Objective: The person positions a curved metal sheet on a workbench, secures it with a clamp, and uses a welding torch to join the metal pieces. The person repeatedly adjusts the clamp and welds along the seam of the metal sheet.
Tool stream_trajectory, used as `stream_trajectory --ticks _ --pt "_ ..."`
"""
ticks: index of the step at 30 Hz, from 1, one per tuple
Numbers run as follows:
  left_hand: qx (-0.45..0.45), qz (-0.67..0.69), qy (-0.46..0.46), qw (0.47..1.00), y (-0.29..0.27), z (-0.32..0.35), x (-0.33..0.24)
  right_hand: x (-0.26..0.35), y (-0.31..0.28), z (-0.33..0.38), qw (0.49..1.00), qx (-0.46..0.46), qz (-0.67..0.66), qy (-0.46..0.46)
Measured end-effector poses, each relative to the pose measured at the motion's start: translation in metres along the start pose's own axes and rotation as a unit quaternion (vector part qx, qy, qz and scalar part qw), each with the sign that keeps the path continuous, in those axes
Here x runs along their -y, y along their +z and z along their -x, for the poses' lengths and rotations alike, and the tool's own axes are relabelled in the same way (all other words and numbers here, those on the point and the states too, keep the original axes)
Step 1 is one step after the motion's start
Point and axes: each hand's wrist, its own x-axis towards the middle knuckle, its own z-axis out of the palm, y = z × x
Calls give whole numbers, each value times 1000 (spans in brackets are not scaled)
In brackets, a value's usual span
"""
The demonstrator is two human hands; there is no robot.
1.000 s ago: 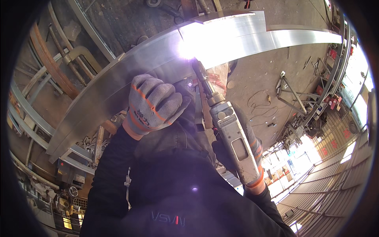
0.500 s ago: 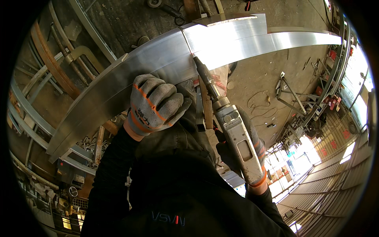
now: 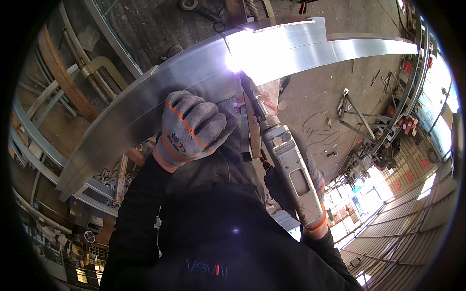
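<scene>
My right hand [image 3: 318,186], in a grey and orange glove, is closed round a silver handheld welding gun [image 3: 297,179]. The gun's dark nozzle points up to the seam of a long curved sheet-metal piece [image 3: 141,109]. A glaring white-violet light [image 3: 238,62] burns at the nozzle tip and washes out the seam around it. My left hand [image 3: 191,127], gloved alike, lies curled against the near edge of the curved metal, left of the gun. Its fingers are closed, and what is inside them, if anything, is hidden.
Curved rusty bars [image 3: 65,77] and a large clamp [image 3: 94,70] lie at the left. An angle grinder [image 3: 201,8] is on the floor beyond the metal. To the right are a loose cable [image 3: 318,127] and a metal frame [image 3: 359,116]. A square tube [image 3: 246,138] stands below the seam.
A bright arc-like light has flared up at the nozzle tip, with a violet glint on my dark clothing. Both hands and the gun have barely shifted.
</scene>
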Motion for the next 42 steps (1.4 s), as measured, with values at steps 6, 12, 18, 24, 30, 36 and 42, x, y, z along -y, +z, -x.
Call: stream_trajectory --ticks 6,12,18,24,30,36,42 --pt "-8 -2 3 1000 2 2 1 -4 -2 8 997 -4 -62 43" --pt "-16 4 0 1000 -2 -3 -2 8 0 8 981 -6 -143 131" --pt "-80 -61 -13 995 -23 -12 8 20 8 -3 998 -31 -6 53" --pt "-76 -95 -36 992 -39 -9 23 28 3 -1 997 -15 -48 65" --pt "-59 -87 -12 994 -41 -1 27 25 4 7 998 -42 -26 27" --pt "-79 -59 -1 995 -41 4 32 22 2 15 1000 -26 5 -14" --pt "-86 -68 -13 994 -46 3 33 35 13 9 997 -53 -44 41"
